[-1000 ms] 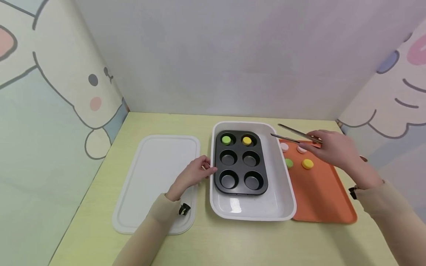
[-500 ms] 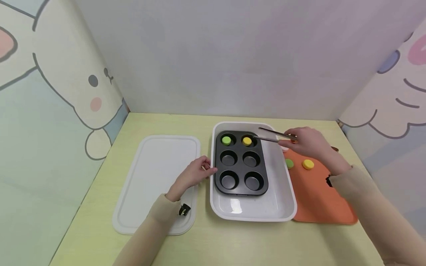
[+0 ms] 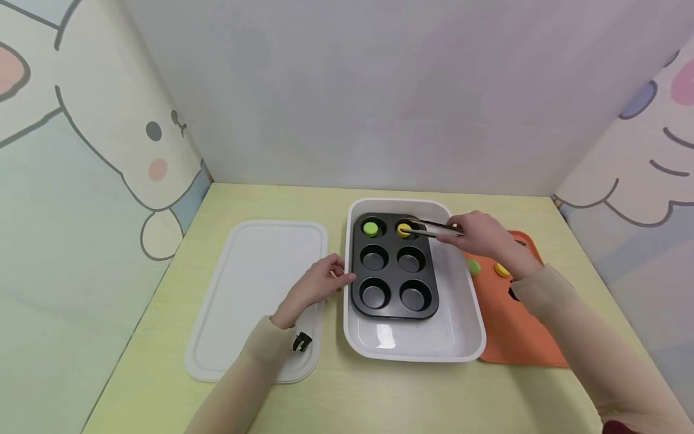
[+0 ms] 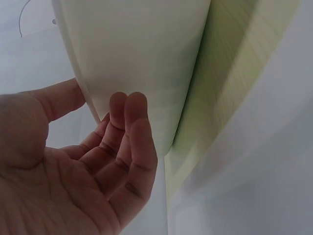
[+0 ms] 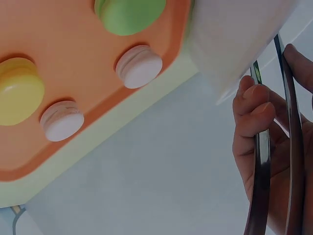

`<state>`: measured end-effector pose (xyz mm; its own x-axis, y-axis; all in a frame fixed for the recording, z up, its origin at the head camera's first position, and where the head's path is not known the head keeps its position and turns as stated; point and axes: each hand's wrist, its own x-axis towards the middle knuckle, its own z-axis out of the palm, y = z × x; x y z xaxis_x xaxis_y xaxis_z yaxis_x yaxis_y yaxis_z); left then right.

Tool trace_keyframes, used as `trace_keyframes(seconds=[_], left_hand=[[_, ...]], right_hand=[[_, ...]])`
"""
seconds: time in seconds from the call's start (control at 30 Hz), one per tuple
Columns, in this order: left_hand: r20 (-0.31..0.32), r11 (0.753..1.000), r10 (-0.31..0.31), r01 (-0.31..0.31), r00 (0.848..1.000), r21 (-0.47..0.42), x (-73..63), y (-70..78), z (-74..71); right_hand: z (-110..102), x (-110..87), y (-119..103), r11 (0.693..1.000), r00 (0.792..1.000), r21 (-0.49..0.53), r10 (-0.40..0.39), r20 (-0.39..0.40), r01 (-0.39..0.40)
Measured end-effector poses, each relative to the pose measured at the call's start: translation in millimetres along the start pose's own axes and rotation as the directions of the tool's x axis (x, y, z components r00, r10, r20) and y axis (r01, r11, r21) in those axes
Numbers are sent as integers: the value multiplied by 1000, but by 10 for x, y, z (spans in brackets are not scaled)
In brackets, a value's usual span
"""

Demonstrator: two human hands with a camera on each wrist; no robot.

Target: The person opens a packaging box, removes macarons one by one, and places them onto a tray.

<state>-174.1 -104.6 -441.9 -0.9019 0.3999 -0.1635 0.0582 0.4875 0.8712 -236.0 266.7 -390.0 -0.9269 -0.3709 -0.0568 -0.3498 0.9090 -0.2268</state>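
My right hand (image 3: 477,234) grips a pair of metal tongs (image 3: 434,229). Their tips are at the yellow macaron (image 3: 403,230) in the back right cup of a dark muffin pan (image 3: 393,274); whether they touch it I cannot tell. In the right wrist view, fingers and thumb hold the two tong arms (image 5: 261,171) with a gap between them. A green macaron (image 3: 370,229) sits in the back left cup. The pan lies inside a white basin (image 3: 414,352). My left hand (image 3: 317,280) holds the basin's left rim, thumb over the edge, curled fingers against its outer wall (image 4: 142,49).
To the right an orange tray (image 3: 515,331) bears a green macaron (image 5: 132,14), a yellow macaron (image 5: 19,93) and two pale pink macarons (image 5: 139,67), partly hidden by my right arm in the head view. A white tray (image 3: 249,289) lies on the left. Walls stand behind and at both sides.
My right hand has carried the tongs leftward from above the orange tray to the yellow macaron in the pan, and the tips have come closer together. My left hand stays at the basin rim.
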Motion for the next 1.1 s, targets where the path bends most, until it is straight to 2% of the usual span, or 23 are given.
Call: trace_keyframes(seconds=[0.37, 0.73, 1.1], left_hand=[[-7, 1000, -9, 9, 1000, 8, 3, -12, 10], [-4, 1000, -3, 3, 1000, 6, 3, -14, 11], [-8, 1000, -7, 7, 1000, 13, 10, -24, 20]], right_hand=[[24, 90, -87, 1000, 999, -22, -3, 43, 3], [53, 144, -117, 997, 999, -74, 7, 47, -3], [85, 176, -122, 997, 999, -77, -7, 47, 11]])
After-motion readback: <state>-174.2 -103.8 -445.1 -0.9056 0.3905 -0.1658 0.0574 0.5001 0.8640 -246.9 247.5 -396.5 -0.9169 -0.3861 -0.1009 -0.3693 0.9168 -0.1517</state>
